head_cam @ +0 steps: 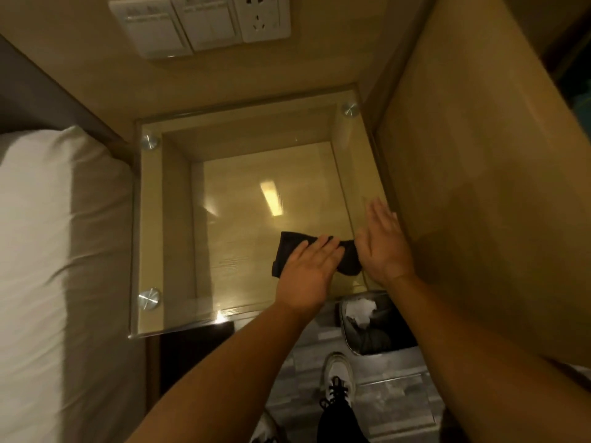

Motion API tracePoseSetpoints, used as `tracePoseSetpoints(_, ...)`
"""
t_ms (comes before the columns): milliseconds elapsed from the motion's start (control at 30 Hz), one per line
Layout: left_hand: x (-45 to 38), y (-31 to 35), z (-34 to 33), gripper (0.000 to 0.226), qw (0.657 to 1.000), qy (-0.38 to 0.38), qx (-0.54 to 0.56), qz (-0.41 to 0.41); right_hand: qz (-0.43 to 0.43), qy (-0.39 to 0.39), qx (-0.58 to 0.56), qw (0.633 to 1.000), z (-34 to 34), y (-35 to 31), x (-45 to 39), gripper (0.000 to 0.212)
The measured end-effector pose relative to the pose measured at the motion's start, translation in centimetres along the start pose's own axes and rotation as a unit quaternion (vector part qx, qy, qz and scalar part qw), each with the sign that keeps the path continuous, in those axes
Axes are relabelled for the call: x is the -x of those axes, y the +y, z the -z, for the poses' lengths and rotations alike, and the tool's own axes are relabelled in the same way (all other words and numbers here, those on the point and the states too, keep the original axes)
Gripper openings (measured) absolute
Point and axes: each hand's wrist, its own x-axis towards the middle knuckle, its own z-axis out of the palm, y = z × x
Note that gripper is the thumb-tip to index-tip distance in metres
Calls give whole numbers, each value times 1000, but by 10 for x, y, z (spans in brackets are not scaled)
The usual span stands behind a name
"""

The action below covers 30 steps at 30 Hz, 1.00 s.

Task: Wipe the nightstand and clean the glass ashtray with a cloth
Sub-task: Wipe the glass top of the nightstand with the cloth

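Black and crumpled, one small cloth (315, 258) lies flat on the clear glass top of the wooden nightstand (179, 238), toward the near right corner of that nightstand. The left hand (308, 273) rests on the cloth with its fingers straight and together, pressing it down rather than gripping it. The right hand (383, 247) is held flat too, fingers extended, at the cloth's right end beside the nightstand's right edge; whether its palm touches the cloth or the glass cannot be told. No ashtray can be made out.

Three round silver metal studs show on the nightstand: one at the far right corner (349, 109), one at the far left corner (149, 142) and one at the near left corner (148, 298). A bright strip of light (271, 198) reflects in the glass.

Behind the nightstand, on the wall, is one white panel of switches with a socket (201, 24). Left of the nightstand lies a white-sheeted bed (48, 251). Right of it stands a tall wooden panel (479, 187). In front of the nightstand, on the floor, sit one grey lined waste bin (374, 324) and one white laced shoe (339, 378).
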Motion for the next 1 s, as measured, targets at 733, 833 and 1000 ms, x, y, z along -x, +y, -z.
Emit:
tracePoseSetpoints(733, 89, 10, 53, 55, 995, -63, 38, -72, 72, -80, 186, 977, 23, -30, 85, 65)
tracePoseSetpoints(833, 92, 4, 77, 55, 993, -100, 16, -61, 66, -71, 219, 971, 46, -36, 98, 67)
tracePoseSetpoints(1000, 87, 14, 134, 54, 994, -61, -26, -85, 45, -30, 218, 974, 95, -55, 131, 70)
